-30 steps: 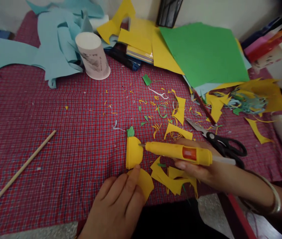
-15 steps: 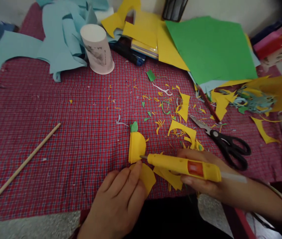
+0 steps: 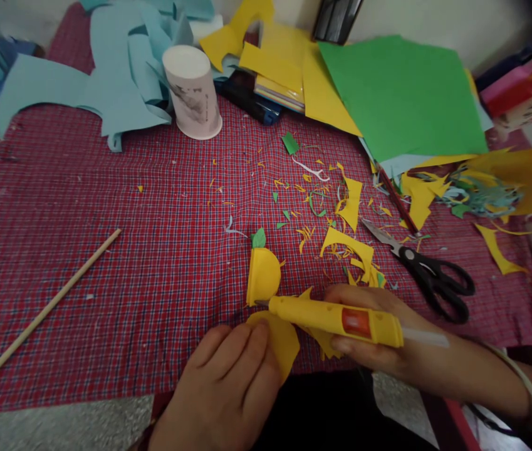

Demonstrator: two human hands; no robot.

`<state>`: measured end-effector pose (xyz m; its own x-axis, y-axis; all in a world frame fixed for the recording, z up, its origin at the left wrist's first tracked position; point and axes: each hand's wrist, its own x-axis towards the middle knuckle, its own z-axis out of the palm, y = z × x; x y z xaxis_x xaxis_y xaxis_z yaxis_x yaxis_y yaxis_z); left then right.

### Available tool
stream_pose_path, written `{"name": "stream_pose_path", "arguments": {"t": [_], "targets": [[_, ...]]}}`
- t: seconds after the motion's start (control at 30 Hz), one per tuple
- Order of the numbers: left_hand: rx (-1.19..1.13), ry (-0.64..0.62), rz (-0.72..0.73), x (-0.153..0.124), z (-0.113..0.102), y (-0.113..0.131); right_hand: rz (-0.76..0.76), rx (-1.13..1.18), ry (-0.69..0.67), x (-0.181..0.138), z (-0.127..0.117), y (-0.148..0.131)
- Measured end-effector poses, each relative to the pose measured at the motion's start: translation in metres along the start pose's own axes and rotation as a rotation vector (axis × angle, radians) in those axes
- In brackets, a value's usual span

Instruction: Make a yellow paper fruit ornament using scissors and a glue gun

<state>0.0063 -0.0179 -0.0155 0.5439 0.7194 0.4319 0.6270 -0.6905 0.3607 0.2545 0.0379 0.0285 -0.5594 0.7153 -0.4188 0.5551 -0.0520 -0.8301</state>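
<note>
Right hand [image 3: 411, 316], lower right, grips yellow glue gun [image 3: 315, 315], nozzle by lower edge of folded yellow paper [image 3: 264, 275] at center; left hand [image 3: 228, 376], bottom center, lies flattened over yellow cutout [image 3: 287, 343].

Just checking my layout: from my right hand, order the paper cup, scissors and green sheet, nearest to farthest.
1. Scissors, just beyond it, to the right.
2. Green sheet, at the back right.
3. Paper cup, toward the back left.

Stick [image 3: 42, 317] at lower left, cup [image 3: 193, 94] at upper left beside cut sheets [image 3: 110, 59], paper piece [image 3: 266, 274] near centre above glue gun [image 3: 319, 315], scissors [image 3: 409, 254] on cloth [image 3: 176, 207] right of centre.
</note>
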Motion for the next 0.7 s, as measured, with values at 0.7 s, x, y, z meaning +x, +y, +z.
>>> {"name": "stream_pose_path", "arguments": {"t": [0.7], "targets": [[-0.011,-0.002,-0.029,0.000,0.001,0.000,-0.056,-0.181,0.232,0.004,-0.013,0.011]]}}
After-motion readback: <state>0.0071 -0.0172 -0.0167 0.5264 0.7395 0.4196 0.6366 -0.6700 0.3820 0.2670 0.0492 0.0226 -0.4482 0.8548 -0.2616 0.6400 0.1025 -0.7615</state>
